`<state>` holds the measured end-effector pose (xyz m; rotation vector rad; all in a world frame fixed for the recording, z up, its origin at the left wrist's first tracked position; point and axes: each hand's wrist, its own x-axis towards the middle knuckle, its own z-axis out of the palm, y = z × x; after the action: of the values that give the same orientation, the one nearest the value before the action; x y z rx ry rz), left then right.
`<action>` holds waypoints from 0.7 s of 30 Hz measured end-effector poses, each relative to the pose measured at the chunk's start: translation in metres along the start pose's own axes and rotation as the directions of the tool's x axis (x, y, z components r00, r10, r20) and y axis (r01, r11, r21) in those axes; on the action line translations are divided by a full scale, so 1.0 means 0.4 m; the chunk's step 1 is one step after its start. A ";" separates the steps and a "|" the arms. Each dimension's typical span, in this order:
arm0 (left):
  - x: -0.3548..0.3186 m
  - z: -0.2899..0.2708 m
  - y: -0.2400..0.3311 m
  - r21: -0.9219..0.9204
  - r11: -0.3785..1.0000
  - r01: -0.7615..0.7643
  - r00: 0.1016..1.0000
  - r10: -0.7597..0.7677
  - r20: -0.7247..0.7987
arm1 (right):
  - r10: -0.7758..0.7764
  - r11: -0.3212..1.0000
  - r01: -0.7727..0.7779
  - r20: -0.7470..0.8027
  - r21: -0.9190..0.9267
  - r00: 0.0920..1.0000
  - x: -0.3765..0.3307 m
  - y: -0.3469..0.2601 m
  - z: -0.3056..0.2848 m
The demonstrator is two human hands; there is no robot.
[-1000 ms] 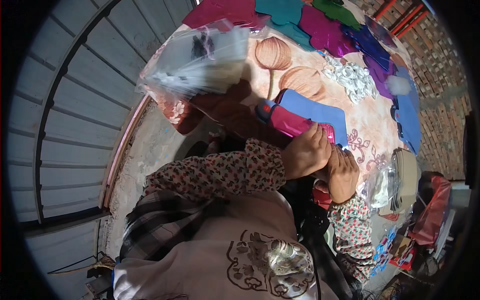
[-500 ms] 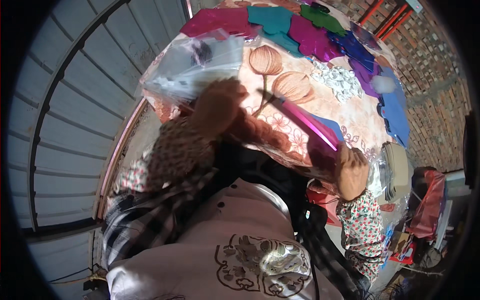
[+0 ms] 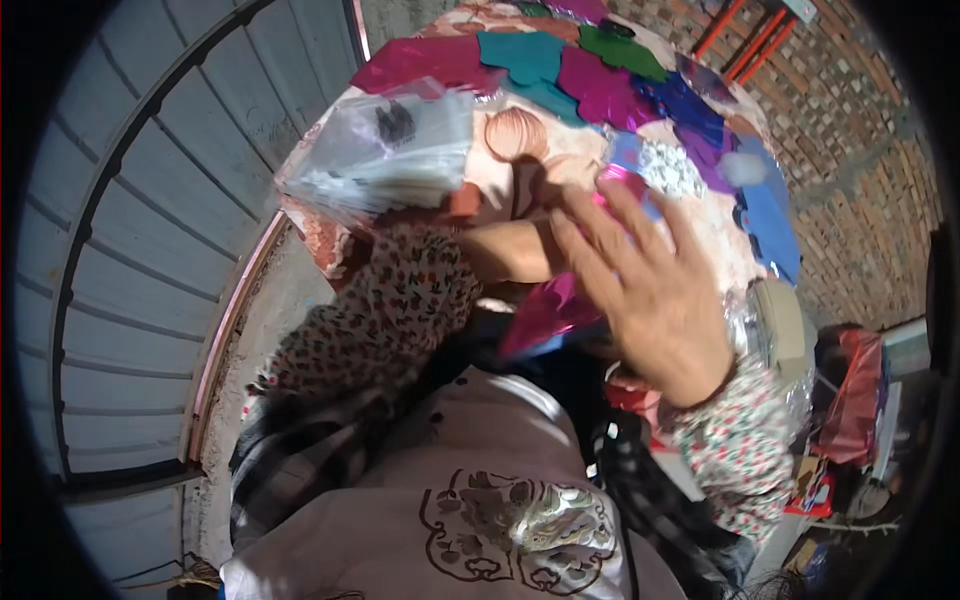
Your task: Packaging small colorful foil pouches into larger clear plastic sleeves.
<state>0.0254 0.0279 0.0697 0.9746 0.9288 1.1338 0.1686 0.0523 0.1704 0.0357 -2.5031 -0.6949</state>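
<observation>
My right hand [image 3: 650, 290] is stretched out, fingers slightly apart, over a shiny pink sheet [image 3: 550, 315] with a blue underside. The palm side is turned away, and I cannot tell whether it presses on the sheet. My left hand [image 3: 510, 250] reaches in from the left; its fingers are hidden behind my right hand, close to the same sheet. Left of them lies a stack of clear plastic bags [image 3: 420, 155] with a dark print. Beyond my right fingertips is a pile of small white pieces [image 3: 670, 168].
Shiny coloured sheets line the far side of the flowered tablecloth [image 3: 515, 205]: magenta [image 3: 425, 65], teal [image 3: 520, 60], green [image 3: 620, 55] and blue [image 3: 770, 220]. A white fluffy clump [image 3: 743, 168] lies at the right. Beige folded pieces [image 3: 778, 310] sit at the right edge.
My right hand has moved up and left from the table's right edge, its fingers now stretched out. My left hand has moved right, and the pink sheet has shifted left and turned.
</observation>
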 end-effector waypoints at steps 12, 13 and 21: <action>-0.045 -0.072 0.027 0.870 0.436 -0.231 0.797 -0.428 0.427 | -0.053 0.809 -0.278 0.535 0.518 0.843 -0.148 0.098 0.031; -0.057 -0.111 0.009 0.810 0.532 -0.246 0.756 -0.418 0.504 | -0.051 0.809 -0.283 0.541 0.515 0.839 -0.180 0.109 0.052; -0.167 -0.210 0.019 0.890 0.426 -0.163 0.984 0.137 0.115 | 0.190 0.341 -0.829 0.831 0.444 0.523 -0.348 0.176 0.243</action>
<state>-0.0678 -0.0249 0.0574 1.9885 1.5058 0.6882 0.2466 0.1817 0.0657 -0.8866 -2.9174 1.0436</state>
